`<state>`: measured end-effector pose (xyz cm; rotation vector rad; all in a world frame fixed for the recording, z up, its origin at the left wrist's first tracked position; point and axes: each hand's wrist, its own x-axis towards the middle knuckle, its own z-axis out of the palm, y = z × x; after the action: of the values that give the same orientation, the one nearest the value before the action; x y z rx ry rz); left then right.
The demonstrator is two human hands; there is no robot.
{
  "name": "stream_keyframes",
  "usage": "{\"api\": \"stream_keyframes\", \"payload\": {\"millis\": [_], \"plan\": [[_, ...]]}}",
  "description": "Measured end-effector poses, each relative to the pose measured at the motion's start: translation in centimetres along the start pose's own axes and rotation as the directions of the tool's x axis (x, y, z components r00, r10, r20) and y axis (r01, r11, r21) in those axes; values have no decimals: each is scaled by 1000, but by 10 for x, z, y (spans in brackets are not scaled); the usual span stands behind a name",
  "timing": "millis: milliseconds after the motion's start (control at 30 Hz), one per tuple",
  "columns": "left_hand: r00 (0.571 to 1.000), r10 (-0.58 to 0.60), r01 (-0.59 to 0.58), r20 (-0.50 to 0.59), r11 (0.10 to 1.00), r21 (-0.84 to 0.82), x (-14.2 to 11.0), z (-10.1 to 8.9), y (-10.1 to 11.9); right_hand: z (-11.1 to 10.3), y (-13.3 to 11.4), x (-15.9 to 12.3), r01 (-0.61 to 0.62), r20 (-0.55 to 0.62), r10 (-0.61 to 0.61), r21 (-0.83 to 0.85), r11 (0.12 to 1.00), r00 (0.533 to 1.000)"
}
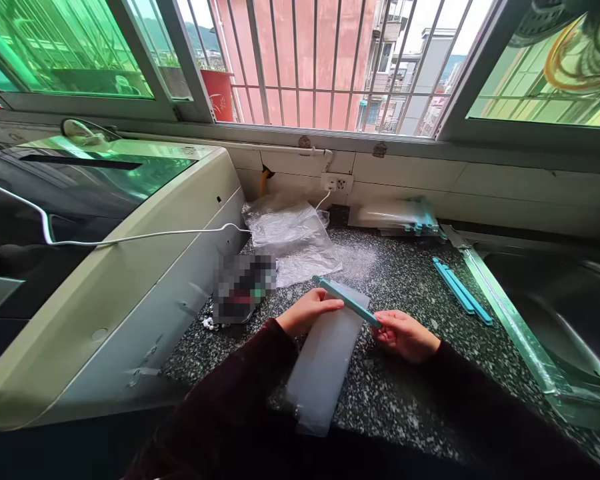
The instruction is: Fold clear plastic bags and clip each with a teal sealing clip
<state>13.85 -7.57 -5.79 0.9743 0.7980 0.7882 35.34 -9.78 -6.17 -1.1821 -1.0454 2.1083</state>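
Note:
My left hand (pixel 311 311) is closed on the upper end of some frosted plastic sleeves (pixel 325 367), its thumb lying on top. How many sleeves there are, I cannot tell. A slim light-blue plastic strip (pixel 349 302) lies slantwise across the top of the sleeves, close above my left thumb. Its near right end is pinched between the thumb and fingers of my right hand (pixel 403 333). Whether the left fingers underneath also touch the strip is hidden. Further right on the speckled counter lie a few similar light-blue strips (pixel 461 291), side by side.
Crumpled clear plastic bags (pixel 295 237) lie near the wall socket (pixel 337 183). Packed blue strips (pixel 420 219) rest at the back. A blurred-out dark object (pixel 244 290) stands left, beside a large white appliance (pixel 180 267) with a white cable. A metal sink (pixel 555 293) borders the right.

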Motion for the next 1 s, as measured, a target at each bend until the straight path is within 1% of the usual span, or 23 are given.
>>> {"api": "stream_keyframes", "payload": {"millis": [100,133,200,267,333,367,433,500,533,567,600,667,700,733,767,800,833,867,933,1000], "plan": [[996,58,-58,-69,998,1,2,2,-1,1,1,1,-11,-42,9,-44,999,999],[993,63,-65,-96,998,-14,3,3,-1,1,1,1,14,-71,-19,-77,997,997],[989,50,-60,-141,996,-73,4,2,-1,1,0,1,116,-152,-141,-161,980,978],[982,28,-56,-185,987,-148,5,0,0,-1,-2,0,237,-238,-299,-255,937,924],[974,12,-60,-224,976,-211,4,-2,3,-4,-3,0,314,-298,-416,-334,889,859],[971,7,-63,-238,971,-231,4,-3,4,-5,-4,-1,332,-316,-451,-364,870,835],[969,-2,-61,-248,967,-246,3,-4,6,-7,-3,-1,347,-330,-499,-423,837,802],[969,-2,-59,-247,969,-241,3,-5,6,-6,-2,-2,365,-306,-561,-511,778,769],[970,0,-59,-242,970,-235,3,-4,5,-5,-1,-3,380,-278,-611,-577,723,742],[972,5,-59,-235,973,-224,4,-3,4,-4,0,-4,394,-234,-672,-659,641,702],[974,9,-57,-226,976,-208,5,-2,3,-2,1,-5,398,-171,-734,-748,531,657],[979,18,-53,-203,984,-168,6,0,0,3,3,-6,356,-11,-823,-898,258,568],[981,29,-58,-192,987,-147,7,2,-2,5,3,-6,317,71,-841,-940,123,536],[983,43,-67,-179,990,-127,7,3,-3,6,4,-6,277,141,-846,-961,8,515],[985,55,-73,-161,991,-108,7,4,-4,7,5,-5,243,194,-844,-967,-78,500],[990,58,-71,-132,993,-91,7,5,-5,8,5,-5,218,229,-841,-967,-136,490],[995,50,-57,-91,995,-77,6,6,-6,7,5,-4,199,246,-843,-965,-169,478],[999,32,-34,-43,997,-66,6,6,-6,6,5,-3,188,250,-848,-965,-182,467],[999,-13,15,34,998,-55,4,4,-6,3,4,-3,180,230,-869,-970,-166,439],[998,-41,44,48,997,-56,3,1,-5,0,3,-4,187,200,-889,-973,-132,412]]}}
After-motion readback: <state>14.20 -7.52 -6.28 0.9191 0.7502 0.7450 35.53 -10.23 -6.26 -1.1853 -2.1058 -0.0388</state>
